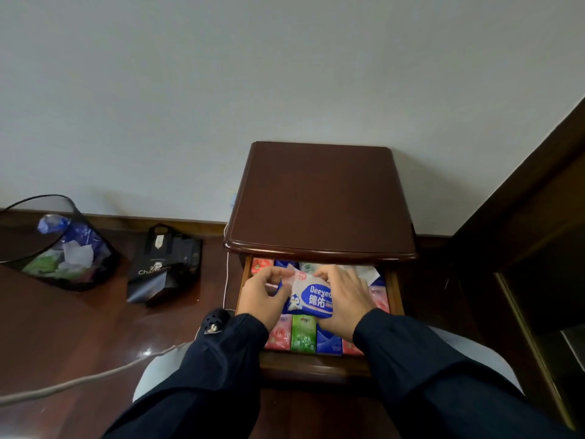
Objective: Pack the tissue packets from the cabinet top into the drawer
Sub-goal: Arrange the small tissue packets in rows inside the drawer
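Both hands were over the open dark wooden drawer [397,293], gripping one white-and-blue plastic wipes packet with a penguin print [311,299]. Left hand [264,296] had fingers curled round the packet's left end, thumb underneath; right hand [343,301] was wrapped over its right side, fingers bent across the top edge. Neither hand was slack, both had hold of it.

Packet sat tilted just above the contents, over the middle of the drawer. Likely held two-handed because it's soft and larger than the rest, so it needs steering into a gap.

Drawer was already well filled: small rectangular pocket tissue packets in red, green and blue wrappers [304,335] lined side by side along the front edge, more along the back edge and the right side. Tight rows suggest packing for space.

The dark brown polished cabinet top [319,198] showed no packets, so I'd judge this was the last or near-last item. Can't tell if the packet touched the ones below.

On the floor to the left: a black mesh wastebasket with rubbish [63,245] and a black paper carrier bag [164,267], well apart from the cabinet. A white cable [226,280] ran down just beside the drawer's left side.

Risk: packet may sit proud and foul the drawer on closing.
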`<state>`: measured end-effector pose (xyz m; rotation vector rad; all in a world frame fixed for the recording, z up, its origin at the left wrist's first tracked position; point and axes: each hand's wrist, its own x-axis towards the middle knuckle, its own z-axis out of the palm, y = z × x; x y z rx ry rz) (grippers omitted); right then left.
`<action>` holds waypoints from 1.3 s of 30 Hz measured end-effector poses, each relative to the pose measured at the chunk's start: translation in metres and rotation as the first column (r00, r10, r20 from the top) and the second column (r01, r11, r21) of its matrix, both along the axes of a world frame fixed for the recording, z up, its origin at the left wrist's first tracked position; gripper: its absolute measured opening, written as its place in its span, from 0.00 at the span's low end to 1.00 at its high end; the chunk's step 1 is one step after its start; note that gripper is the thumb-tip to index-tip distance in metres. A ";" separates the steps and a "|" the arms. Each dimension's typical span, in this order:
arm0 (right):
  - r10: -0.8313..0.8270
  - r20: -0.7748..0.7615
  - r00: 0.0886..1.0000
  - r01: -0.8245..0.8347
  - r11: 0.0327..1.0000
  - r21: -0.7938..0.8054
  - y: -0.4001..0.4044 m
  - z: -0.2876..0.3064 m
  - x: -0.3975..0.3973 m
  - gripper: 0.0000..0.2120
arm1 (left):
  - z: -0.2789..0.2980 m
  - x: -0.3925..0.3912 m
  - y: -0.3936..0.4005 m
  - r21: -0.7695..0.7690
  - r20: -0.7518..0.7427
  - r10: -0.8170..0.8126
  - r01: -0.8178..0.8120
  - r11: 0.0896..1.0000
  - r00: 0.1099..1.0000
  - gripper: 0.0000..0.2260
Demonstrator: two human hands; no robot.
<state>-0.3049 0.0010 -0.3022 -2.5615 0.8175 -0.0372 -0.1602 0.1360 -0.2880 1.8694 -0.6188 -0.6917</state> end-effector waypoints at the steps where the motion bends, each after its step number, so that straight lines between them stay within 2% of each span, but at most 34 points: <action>1: 0.026 -0.018 1.000 -0.026 1.000 -0.016 0.006 -0.002 0.001 0.34 | -0.002 0.000 0.009 0.032 0.030 0.002 -0.003 0.999 1.000 0.08; 4: 0.145 -0.102 0.984 -0.151 0.987 -0.060 0.024 -0.010 0.011 0.26 | -0.004 0.007 0.028 0.165 0.173 -0.017 -0.012 0.986 0.985 0.10; 7: 0.210 -0.161 0.964 -0.222 0.973 -0.065 0.038 -0.018 0.027 0.25 | -0.010 0.016 0.038 0.300 0.295 -0.102 0.009 0.954 0.950 0.11; 12: 0.189 -0.186 0.964 -0.205 0.976 -0.076 0.044 -0.037 0.038 0.22 | -0.028 0.019 0.049 0.462 0.333 -0.287 0.110 0.880 0.898 0.16; 18: 0.156 -0.169 0.973 -0.170 0.983 -0.071 0.045 -0.048 0.036 0.22 | -0.041 0.012 0.060 0.470 0.468 -0.411 0.174 0.866 0.782 0.19; 21: 0.160 -0.152 0.975 -0.172 0.983 -0.069 0.045 -0.040 0.028 0.22 | -0.038 0.011 0.068 0.440 0.466 -0.414 0.202 0.875 0.782 0.16; 26: 0.101 0.000 0.995 -0.101 0.995 0.007 0.043 -0.022 -0.019 0.14 | -0.031 -0.006 0.088 0.300 0.567 -0.367 0.231 0.926 0.737 0.16; 29: 0.032 0.081 0.996 -0.032 0.999 -0.006 0.047 -0.016 -0.061 0.13 | -0.030 -0.018 0.095 0.239 0.602 -0.382 0.299 0.924 0.701 0.19; 32: -0.012 0.169 0.986 0.029 0.994 -0.102 0.056 -0.018 -0.097 0.15 | -0.031 -0.027 0.095 0.300 0.593 -0.497 0.399 0.867 0.633 0.24; 34: 0.009 0.146 0.989 0.013 0.988 -0.151 0.062 -0.023 -0.115 0.17 | -0.032 -0.032 0.094 0.347 0.597 -0.565 0.452 0.822 0.570 0.25; 39: 0.008 0.050 0.999 0.003 0.975 -0.220 0.071 -0.037 -0.139 0.14 | -0.033 -0.034 0.092 0.423 0.630 -0.623 0.468 0.776 0.464 0.16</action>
